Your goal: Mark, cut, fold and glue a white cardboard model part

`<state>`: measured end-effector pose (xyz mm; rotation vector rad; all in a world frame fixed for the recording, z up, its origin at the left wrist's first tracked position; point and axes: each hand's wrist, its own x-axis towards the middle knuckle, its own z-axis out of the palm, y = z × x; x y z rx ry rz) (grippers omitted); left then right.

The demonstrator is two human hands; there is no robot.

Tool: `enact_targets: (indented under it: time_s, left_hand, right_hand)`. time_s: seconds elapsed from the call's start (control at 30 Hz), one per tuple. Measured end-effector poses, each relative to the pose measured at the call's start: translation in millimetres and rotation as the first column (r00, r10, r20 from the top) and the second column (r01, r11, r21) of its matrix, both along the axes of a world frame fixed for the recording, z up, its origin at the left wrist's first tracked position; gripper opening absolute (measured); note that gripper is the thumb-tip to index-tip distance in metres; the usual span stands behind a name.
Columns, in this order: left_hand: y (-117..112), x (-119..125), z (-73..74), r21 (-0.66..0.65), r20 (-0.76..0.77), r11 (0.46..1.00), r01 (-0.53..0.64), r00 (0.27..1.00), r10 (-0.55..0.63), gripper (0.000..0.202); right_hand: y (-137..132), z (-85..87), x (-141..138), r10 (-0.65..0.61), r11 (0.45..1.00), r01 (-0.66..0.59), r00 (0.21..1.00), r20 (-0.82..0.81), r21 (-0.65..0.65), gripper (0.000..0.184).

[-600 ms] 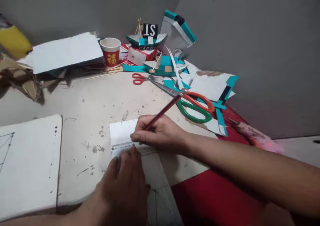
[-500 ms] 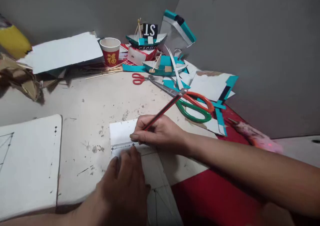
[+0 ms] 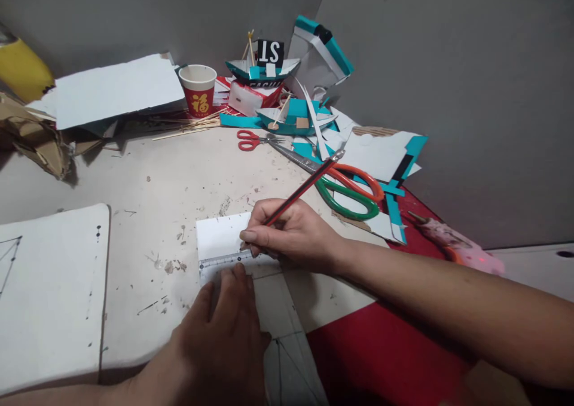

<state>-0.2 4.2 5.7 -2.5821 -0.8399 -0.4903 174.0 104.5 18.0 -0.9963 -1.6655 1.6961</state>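
Observation:
My right hand (image 3: pixel 291 235) is closed round a red pencil (image 3: pixel 305 186), its tip down at the edge of a clear ruler (image 3: pixel 224 263). The ruler lies across a white sheet of card (image 3: pixel 219 235) with pencil lines on it. My left hand (image 3: pixel 224 328) lies on top of the ruler and card, fingers flat and pressing down. The pencil's upper end points toward the large scissors.
Large scissors (image 3: pixel 350 188) with orange and green handles lie behind my right hand, small red scissors (image 3: pixel 251 140) farther back. A red paper cup (image 3: pixel 198 89), teal-and-white paper boats (image 3: pixel 264 71) and card scraps crowd the back. A white board (image 3: pixel 49 292) lies left; red surface at right.
My right hand has slid a little to the right along the ruler with the pencil. My left hand stays pressed on the ruler.

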Motion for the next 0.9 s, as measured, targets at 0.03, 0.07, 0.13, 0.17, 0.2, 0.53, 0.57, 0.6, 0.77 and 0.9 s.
enact_targets:
  time_s: [0.03,0.07,0.13,0.17,0.2,0.53,0.57,0.6,0.77,0.9]
  left_hand:
    - [-0.3,-0.1,0.1,0.004,0.007,1.000,-0.001,1.000,0.001,0.030]
    - [-0.7,-0.3,0.2,0.005,0.008,1.000,-0.002,1.000,0.002,0.029]
    - [-1.6,-1.1,0.6,0.004,0.004,1.000,0.006,1.000,-0.006,0.029]
    - [-2.1,-1.6,0.8,0.000,-0.001,1.000,0.009,1.000,-0.009,0.029]
    - [-2.5,-2.1,1.0,-0.004,-0.008,1.000,0.014,1.000,-0.014,0.030]
    - [-7.6,-4.5,2.9,-0.047,-0.016,0.998,0.047,0.999,-0.048,0.032]
    - [-8.2,-4.6,3.7,-0.057,-0.025,0.997,0.050,0.998,-0.052,0.033]
    - [-8.7,-4.6,4.6,-0.067,-0.032,0.996,0.055,0.998,-0.058,0.033]
    - [-8.7,-4.0,9.0,-0.085,-0.051,0.994,0.068,0.996,-0.072,0.033]
    - [-7.4,-2.1,9.5,-0.077,-0.050,0.995,0.058,0.997,-0.062,0.033]
  right_hand:
    - [0.1,0.6,0.2,-0.005,1.000,0.005,1.000,-0.006,-0.018,0.025]
    - [0.2,0.9,0.2,-0.004,1.000,0.004,1.000,-0.001,-0.018,0.026]
    - [0.3,0.9,0.0,0.000,1.000,0.000,1.000,0.027,0.006,0.026]
    - [0.4,0.6,-0.3,0.001,1.000,-0.002,0.999,0.040,0.019,0.025]
    - [0.3,0.3,-0.5,0.003,1.000,-0.005,0.999,0.048,0.030,0.025]
    - [-3.8,4.8,-0.8,0.003,1.000,-0.002,0.998,0.067,-0.017,0.032]
    - [-4.0,4.9,-0.9,0.008,1.000,-0.008,0.997,0.077,-0.004,0.031]
    - [-4.1,4.7,-1.1,0.011,1.000,-0.013,0.996,0.086,0.020,0.029]
    - [-4.2,1.7,-1.3,0.012,0.987,-0.036,0.988,0.152,0.154,0.024]
    - [-5.1,-0.6,-0.9,0.013,0.978,-0.049,0.984,0.175,0.202,0.024]
